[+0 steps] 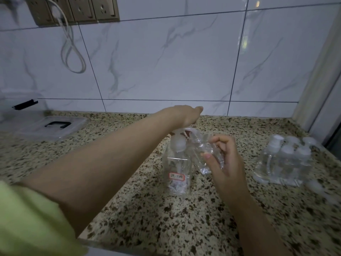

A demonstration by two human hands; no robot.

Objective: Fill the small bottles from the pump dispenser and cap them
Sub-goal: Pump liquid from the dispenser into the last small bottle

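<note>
- Granite-speckled counter [147,218] carries a clear pump dispenser [178,169], upright at centre.
- Left hand [186,115] presses down on the pump head, fingers hidden.
- Right hand [225,163] pinches a small clear bottle [206,156], tilted beside the spout.
- Capped bottles [284,161] cluster at right.

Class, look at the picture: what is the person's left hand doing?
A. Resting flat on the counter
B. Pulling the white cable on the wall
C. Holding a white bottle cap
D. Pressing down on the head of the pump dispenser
D: the left hand lies on top of the pump dispenser, while the right hand holds a small clear bottle at its spout.
</note>
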